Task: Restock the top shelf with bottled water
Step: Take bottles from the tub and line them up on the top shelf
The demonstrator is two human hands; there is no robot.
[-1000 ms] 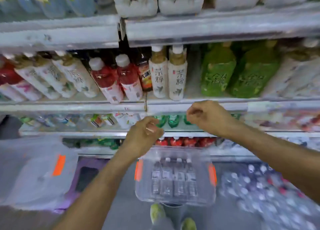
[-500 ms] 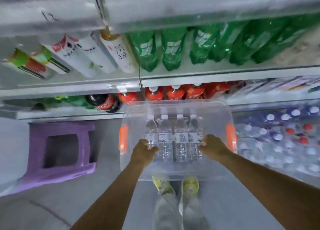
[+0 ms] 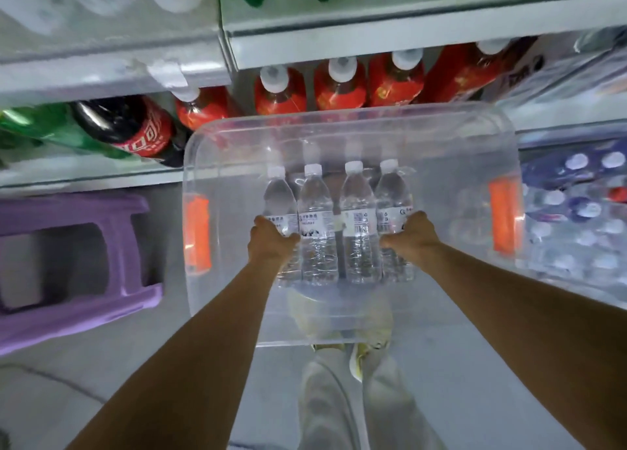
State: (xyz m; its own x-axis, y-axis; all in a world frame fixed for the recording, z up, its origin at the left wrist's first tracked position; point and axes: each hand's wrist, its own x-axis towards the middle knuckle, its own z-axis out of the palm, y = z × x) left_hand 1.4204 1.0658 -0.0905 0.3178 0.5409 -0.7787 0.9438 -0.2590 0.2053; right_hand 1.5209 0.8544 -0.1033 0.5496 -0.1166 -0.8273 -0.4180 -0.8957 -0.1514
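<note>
A clear bin (image 3: 441,137) holds four white-capped, labelled water bottles (image 3: 336,225), the outer two grasped by left hand (image 3: 269,242) and right hand (image 3: 412,236).

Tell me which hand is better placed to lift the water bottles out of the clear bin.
Neither alone, probably. The left hand holds the leftmost of the four bottles and the right hand the rightmost, at label height in the clear bin. Squeezing the row from both ends looks like the ready lift.
</note>
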